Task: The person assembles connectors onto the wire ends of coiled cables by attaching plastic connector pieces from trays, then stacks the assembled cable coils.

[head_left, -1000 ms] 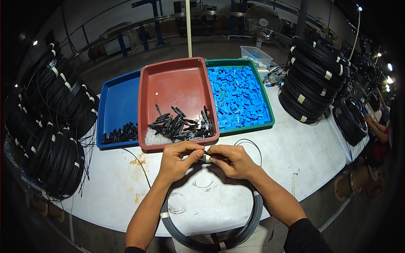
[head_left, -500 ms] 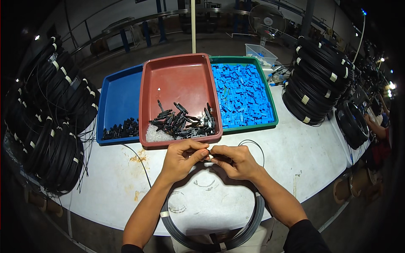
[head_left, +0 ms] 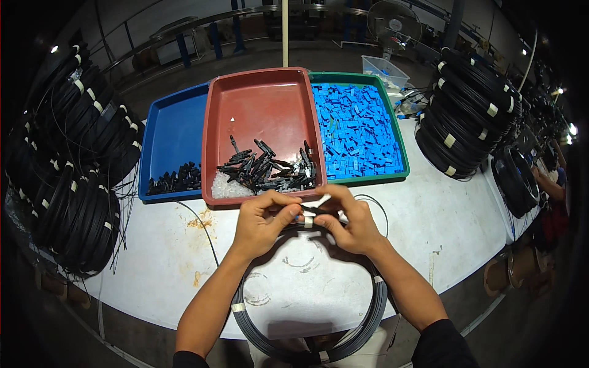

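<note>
My left hand (head_left: pixel 265 222) is pinched with thumb against fingers near the front edge of the red tray. Between its fingertips and my right hand (head_left: pixel 351 222) is a small black connector (head_left: pixel 316 210), partly hidden by the fingers. A bit of blue shows at the left fingertips. The right thumb and fingers close around the connector's other end, and a small white piece (head_left: pixel 323 200) shows by the right index finger, slightly blurred. Below the hands lies a coil of black cable (head_left: pixel 248 320), bound with pale tape, hanging over the table's near edge.
The red tray (head_left: pixel 261 107) holds black connectors and clear small pieces. A blue tray (head_left: pixel 175 116) has black parts; a green tray (head_left: pixel 402 162) is filled with blue clips. Stacked cable coils stand left (head_left: pixel 73 214) and right (head_left: pixel 466 116) on the white table (head_left: pixel 429 227).
My right fingers have lifted and spread a little, and more of the black connector and the white piece now shows. The left hand keeps its pinch. The view has shifted slightly.
</note>
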The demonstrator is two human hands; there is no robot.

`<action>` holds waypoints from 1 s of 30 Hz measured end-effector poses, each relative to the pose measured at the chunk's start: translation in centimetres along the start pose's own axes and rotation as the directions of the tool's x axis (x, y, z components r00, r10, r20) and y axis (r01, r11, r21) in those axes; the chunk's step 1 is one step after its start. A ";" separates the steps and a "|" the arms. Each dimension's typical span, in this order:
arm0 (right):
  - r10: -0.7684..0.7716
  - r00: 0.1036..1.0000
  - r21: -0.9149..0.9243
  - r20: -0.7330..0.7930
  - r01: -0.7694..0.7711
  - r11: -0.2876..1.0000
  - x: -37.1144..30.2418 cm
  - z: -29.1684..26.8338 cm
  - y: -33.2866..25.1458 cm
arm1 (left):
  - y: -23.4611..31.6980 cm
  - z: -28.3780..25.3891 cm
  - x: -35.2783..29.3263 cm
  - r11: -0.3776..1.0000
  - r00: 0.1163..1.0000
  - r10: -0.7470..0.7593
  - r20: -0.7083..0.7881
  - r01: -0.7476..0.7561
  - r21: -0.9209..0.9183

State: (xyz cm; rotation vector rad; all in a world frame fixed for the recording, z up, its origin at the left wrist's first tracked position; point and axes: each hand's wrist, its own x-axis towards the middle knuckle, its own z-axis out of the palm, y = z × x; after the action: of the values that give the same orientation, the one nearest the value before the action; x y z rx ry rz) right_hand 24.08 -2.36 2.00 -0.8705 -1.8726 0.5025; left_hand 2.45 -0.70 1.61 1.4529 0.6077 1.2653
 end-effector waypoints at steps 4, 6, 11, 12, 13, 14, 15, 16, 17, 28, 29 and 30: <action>0.043 0.999 0.026 -0.022 -0.043 0.999 0.3 -0.5 1.2 | 0.0 -0.1 0.3 0.997 0.997 0.072 -0.023 -0.071 0.011; 0.042 0.996 0.014 -0.083 -0.041 0.999 0.3 -0.4 0.9 | 0.0 -0.2 0.2 0.998 0.999 0.011 -0.047 -0.008 0.059; 0.042 0.987 -0.020 -0.157 -0.046 0.999 0.3 -0.6 0.5 | -0.8 -1.3 0.7 0.992 0.986 0.120 -0.119 -0.123 -0.018; 0.056 0.986 -0.004 -0.155 -0.058 0.998 0.2 -0.6 0.5 | -0.9 -1.6 0.7 0.995 0.985 0.096 -0.145 -0.101 -0.026; 0.070 0.986 0.010 -0.154 -0.069 0.998 0.2 -0.5 0.5 | -1.0 -1.8 0.7 0.996 0.983 0.073 -0.170 -0.080 -0.035; 0.069 0.986 0.010 -0.154 -0.068 0.998 0.2 -0.5 0.4 | -1.2 -1.8 0.8 0.996 0.983 0.074 -0.170 -0.081 -0.035; 0.047 0.988 -0.003 -0.148 -0.048 0.999 0.2 -0.5 0.4 | -1.3 -1.8 0.8 0.993 0.980 0.096 -0.172 -0.106 -0.054; 0.027 0.990 -0.015 -0.142 -0.029 0.999 0.2 -0.5 0.4 | -1.4 -1.8 0.8 0.989 0.978 0.116 -0.174 -0.130 -0.073; 0.027 0.989 -0.015 -0.142 -0.030 0.999 0.2 -0.5 0.4 | -1.5 -1.9 0.7 0.989 0.978 0.116 -0.173 -0.130 -0.072; -0.055 0.982 -0.044 -0.178 0.048 0.998 0.2 -0.4 0.5 | -1.0 -1.9 0.4 0.995 0.984 0.079 -0.157 -0.088 -0.051; -0.057 0.982 -0.044 -0.178 0.050 0.998 0.2 -0.4 0.6 | -1.0 -1.9 0.4 0.995 0.984 0.081 -0.158 -0.090 -0.050; -0.058 0.984 -0.057 -0.167 0.049 0.997 0.2 -0.4 0.7 | -1.1 -2.0 0.4 0.993 0.983 0.102 -0.154 -0.111 -0.050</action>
State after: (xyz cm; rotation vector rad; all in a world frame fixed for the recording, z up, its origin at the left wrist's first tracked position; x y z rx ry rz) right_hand 24.60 -1.80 1.79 -0.8674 -1.7555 0.3366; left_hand 1.05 0.76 0.51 1.3645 0.5946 1.4756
